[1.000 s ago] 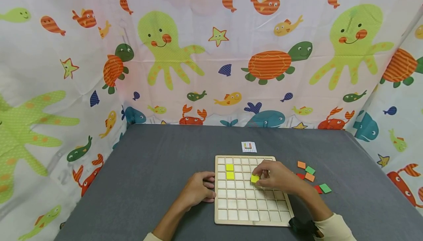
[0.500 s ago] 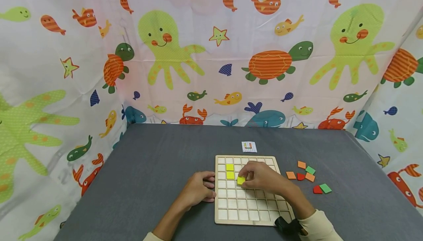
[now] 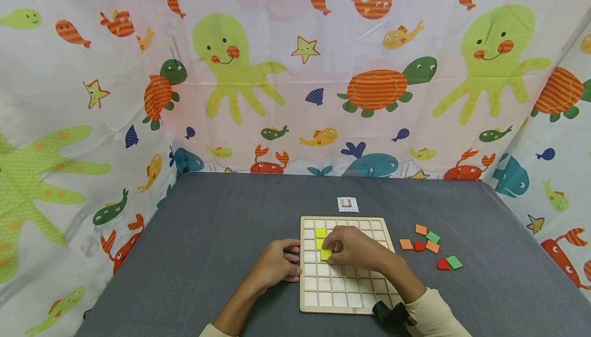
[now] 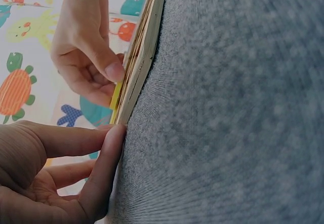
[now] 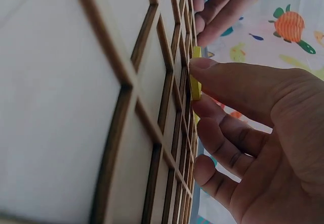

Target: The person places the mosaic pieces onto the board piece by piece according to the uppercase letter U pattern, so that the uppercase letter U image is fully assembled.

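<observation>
A wooden grid board (image 3: 339, 303) lies flat on the table, with two yellow square tiles (image 3: 320, 233) set one below the other in its upper left cells. Just below them my right hand (image 3: 357, 247) pinches a third yellow tile (image 3: 325, 255) between thumb and fingers. Seen from the right wrist, this held yellow tile (image 5: 196, 75) is at the grid surface, slightly tilted, under the thumb tip. My left hand (image 3: 274, 262) rests against the board's left edge; in the left wrist view its fingertips (image 4: 115, 133) touch that edge.
Right of the board lie several loose tiles: orange (image 3: 406, 244), red (image 3: 443, 264) and green (image 3: 454, 262). A small printed card (image 3: 348, 204) with a coloured grid pattern sits behind the board. Patterned sea-animal cloth (image 3: 295, 80) hangs around the grey table (image 3: 221, 224).
My right hand has moved left across the board with the yellow tile, from the middle columns to beneath the two placed tiles. The left hand has stayed at the edge.
</observation>
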The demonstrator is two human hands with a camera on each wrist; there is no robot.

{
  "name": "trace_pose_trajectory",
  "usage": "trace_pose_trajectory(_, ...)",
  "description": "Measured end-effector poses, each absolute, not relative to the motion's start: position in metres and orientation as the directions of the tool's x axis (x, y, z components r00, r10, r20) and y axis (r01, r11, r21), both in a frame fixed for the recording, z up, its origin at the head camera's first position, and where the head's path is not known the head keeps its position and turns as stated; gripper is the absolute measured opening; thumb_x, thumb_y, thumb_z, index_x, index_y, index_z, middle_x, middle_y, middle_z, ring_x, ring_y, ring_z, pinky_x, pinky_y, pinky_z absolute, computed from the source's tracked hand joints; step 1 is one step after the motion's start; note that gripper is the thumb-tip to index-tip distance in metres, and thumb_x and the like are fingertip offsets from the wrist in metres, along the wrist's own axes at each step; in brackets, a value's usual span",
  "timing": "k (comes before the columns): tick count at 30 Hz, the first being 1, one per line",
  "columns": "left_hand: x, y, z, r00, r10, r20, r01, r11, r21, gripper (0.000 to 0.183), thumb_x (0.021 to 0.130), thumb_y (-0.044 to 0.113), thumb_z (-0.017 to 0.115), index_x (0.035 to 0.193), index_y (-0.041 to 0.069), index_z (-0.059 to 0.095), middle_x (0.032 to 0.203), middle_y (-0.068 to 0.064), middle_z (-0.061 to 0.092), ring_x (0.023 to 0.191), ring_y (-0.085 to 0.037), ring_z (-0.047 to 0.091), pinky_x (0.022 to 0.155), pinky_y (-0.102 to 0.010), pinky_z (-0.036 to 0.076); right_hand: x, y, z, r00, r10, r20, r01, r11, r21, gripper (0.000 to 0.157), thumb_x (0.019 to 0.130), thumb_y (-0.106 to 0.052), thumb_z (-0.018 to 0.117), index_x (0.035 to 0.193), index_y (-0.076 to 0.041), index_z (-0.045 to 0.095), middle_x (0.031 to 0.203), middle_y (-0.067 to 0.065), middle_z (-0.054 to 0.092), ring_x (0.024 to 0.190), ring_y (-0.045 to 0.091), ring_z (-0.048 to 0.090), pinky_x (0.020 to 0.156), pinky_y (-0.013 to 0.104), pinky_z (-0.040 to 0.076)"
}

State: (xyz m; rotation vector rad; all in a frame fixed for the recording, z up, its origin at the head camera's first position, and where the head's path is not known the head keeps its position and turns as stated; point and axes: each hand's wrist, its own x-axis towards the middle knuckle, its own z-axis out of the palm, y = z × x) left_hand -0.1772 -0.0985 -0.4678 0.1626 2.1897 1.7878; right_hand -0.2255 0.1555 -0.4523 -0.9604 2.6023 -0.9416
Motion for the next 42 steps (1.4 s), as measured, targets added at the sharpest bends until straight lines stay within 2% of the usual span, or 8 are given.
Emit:
trace_pose_trajectory(12,-0.178,-0.098,-0.468,-0.946,0.279,-0.165,-0.104,0.221,0.97,0.069,0.078,-0.019,0.078,0.143,-0.009,0.058,0.124,-0.018,0.063,0.102,-0.024,0.068,0.067,-0.036,0.068,-0.225,0.152,-0.452,-0.751,-0.66,0.015,-0.518,0.574,-0.635,0.024,0.087,-0.016,0.088,0.109,-0.011,0.08,0.102,-0.001,0.069,0.085,0.007,0.062,0.075,0.027,0.058)
trace_pose_trajectory(27,-0.178,-0.099,-0.468,-0.945,0.28,-0.17,-0.11,0.217,0.97,0.069,0.078,-0.019,0.079,0.143,-0.009,0.058,0.125,-0.018,0.064,0.103,-0.025,0.068,0.067,-0.037,0.069,-0.224,0.15,-0.451,-0.732,-0.681,0.034,-0.545,0.554,-0.629,0.018,0.09,-0.012,0.085,0.107,-0.009,0.081,0.098,-0.001,0.069,0.084,0.005,0.063,0.075,0.026,0.059)
trace_pose_trajectory(35,-0.178,-0.098,-0.467,-0.946,0.275,-0.173,-0.114,0.22,0.969,0.07,0.079,-0.019,0.078,0.144,-0.009,0.057,0.125,-0.018,0.063,0.103,-0.025,0.067,0.067,-0.037,0.068,-0.224,0.158,-0.448,-0.767,-0.641,0.026,-0.51,0.583,-0.632,0.017,0.09,-0.015,0.085,0.105,-0.012,0.081,0.1,-0.002,0.07,0.086,0.008,0.064,0.076,0.028,0.059)
trace_pose_trajectory(42,-0.178,-0.099,-0.468,-0.946,0.28,-0.164,-0.103,0.221,0.97,0.07,0.079,-0.019,0.078,0.144,-0.009,0.057,0.125,-0.018,0.063,0.103,-0.025,0.067,0.067,-0.037,0.068,-0.221,0.178,-0.446,-0.812,-0.583,0.013,-0.446,0.606,-0.658,0.023,0.089,-0.018,0.086,0.11,-0.012,0.08,0.1,-0.001,0.07,0.086,0.011,0.063,0.072,0.027,0.057)
